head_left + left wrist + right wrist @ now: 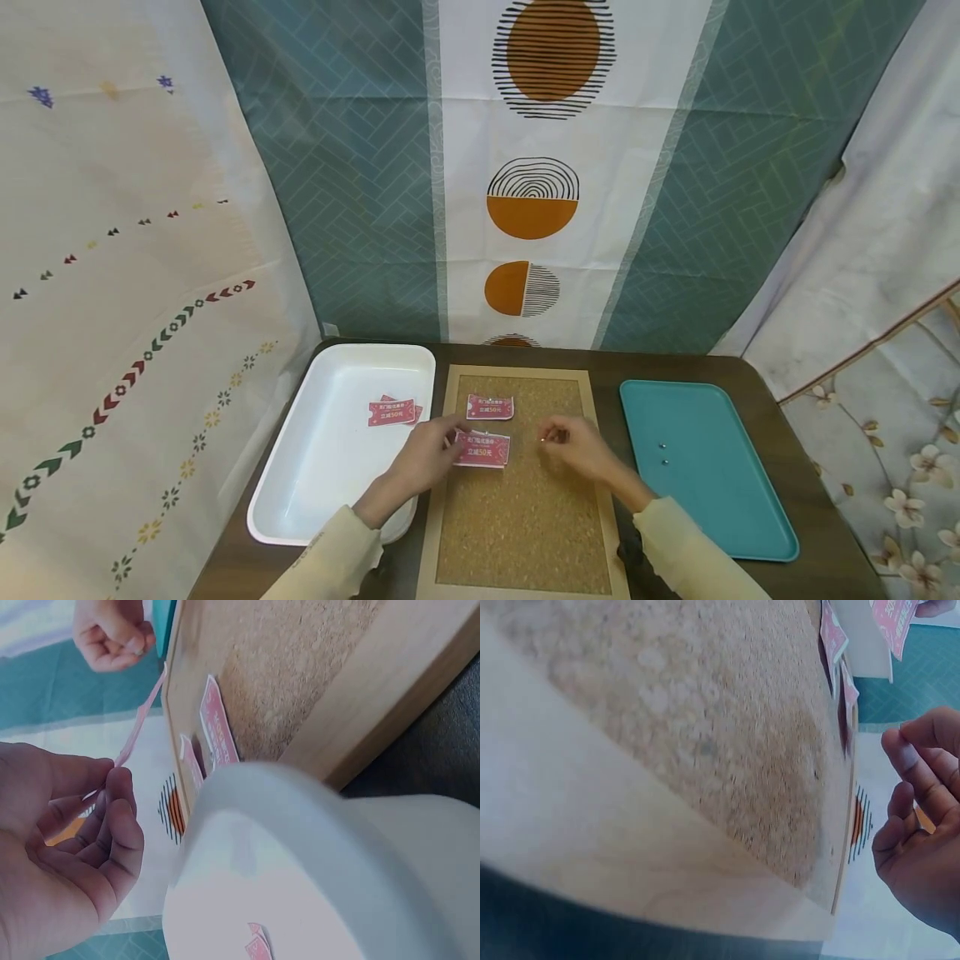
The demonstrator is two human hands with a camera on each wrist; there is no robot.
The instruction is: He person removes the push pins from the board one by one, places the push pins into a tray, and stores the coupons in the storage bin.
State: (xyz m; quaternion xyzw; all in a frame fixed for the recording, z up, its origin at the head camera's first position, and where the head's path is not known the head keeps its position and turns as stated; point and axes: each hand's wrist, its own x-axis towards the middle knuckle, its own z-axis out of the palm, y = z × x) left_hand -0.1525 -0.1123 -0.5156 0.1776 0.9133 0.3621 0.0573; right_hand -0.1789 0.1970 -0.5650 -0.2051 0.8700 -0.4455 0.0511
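My left hand [429, 454] pinches a pink printed coupon [480, 451] at its left edge, between thumb and forefinger. In the left wrist view that coupon [139, 727] stands up off the corkboard [300, 667], seen nearly edge-on. On the board are two more coupons; the upper one [490, 407] has a small silver pin at its top, and the lower one is mostly covered by the held coupon in the head view. Over the board's right half, my right hand [581, 447] holds a tiny shiny thumbtack at its thumb and forefinger tips, mostly hidden by them.
A white tray [300, 467] to the left contains a few overlapping coupons [392, 412]. At the right lies a teal tray [720, 475] with two small silver tacks [663, 453] in it. The wood-framed corkboard lies between the trays on a dark brown table [817, 546].
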